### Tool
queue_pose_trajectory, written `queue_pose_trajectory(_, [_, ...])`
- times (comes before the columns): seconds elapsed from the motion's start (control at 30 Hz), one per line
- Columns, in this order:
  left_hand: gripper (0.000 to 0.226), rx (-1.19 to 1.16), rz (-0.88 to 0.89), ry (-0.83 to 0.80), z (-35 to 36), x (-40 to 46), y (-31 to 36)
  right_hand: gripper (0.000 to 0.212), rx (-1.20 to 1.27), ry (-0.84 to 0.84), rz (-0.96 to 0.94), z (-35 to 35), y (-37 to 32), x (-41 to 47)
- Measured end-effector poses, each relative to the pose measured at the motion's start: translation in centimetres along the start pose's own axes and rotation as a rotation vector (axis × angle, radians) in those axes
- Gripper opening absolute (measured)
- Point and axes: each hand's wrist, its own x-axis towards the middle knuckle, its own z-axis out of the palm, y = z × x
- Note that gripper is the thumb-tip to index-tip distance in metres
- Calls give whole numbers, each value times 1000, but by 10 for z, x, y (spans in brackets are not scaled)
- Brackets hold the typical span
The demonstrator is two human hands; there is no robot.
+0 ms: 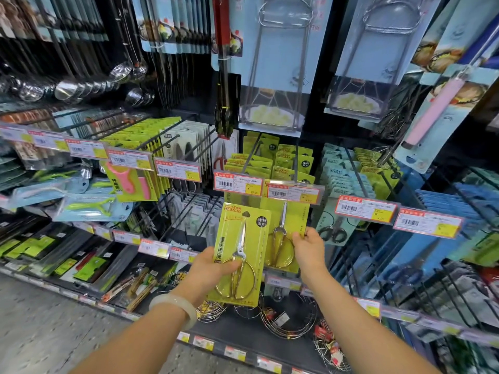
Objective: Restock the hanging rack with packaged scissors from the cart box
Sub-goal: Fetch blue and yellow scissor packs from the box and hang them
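My left hand [213, 268] grips a yellow-green scissors package [243, 238] by its lower left edge, held upright in front of the rack, its hang hole just below a price tag [238, 184]. My right hand [307, 249] pinches the right edge of a second scissors package [283, 228] that hangs under the neighbouring price tag [293, 193]. More of the same yellow-green packs [270, 163] are stacked on the two hooks behind these tags. The cart box is out of view.
Black peg hooks jut out all around with kitchen tools: pink peelers [129, 182] at left, blue-carded scissors [334, 228] at right, wire racks [278, 63] above, wire coils [286, 317] below. The shelf edge and grey floor [40, 327] lie lower left.
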Motion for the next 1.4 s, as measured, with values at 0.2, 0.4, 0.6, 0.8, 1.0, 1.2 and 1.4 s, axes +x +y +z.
queue_pose_trajectory(0.2, [26,46,-36,28,-1,2,-2,10,-6,1,4,4,3,1])
queue_pose_trajectory(0.4, [21,36,-36,4,0,2,3,10,-36,34,-5,-1,9,0])
queue_pose_trajectory(0.6, [33,65,-62,44,-1,3,0,29,-83,-12,-44,6,9,-1])
queue_pose_trajectory(0.8, [23,50,-47,46,0,5,2,21,73,44,-61,-4,3,-2])
queue_pose_trajectory(1.0, [22,79,-55,44,2,7,3,17,-15,-18,22,-2,-5,17])
queue_pose_trajectory(1.2, [21,65,-53,8,14,12,3,42,-11,-40,35,-11,-5,7])
queue_pose_trajectory(1.4, [49,120,-42,1,39,23,3,14,-75,-368,-57,-13,7,-24])
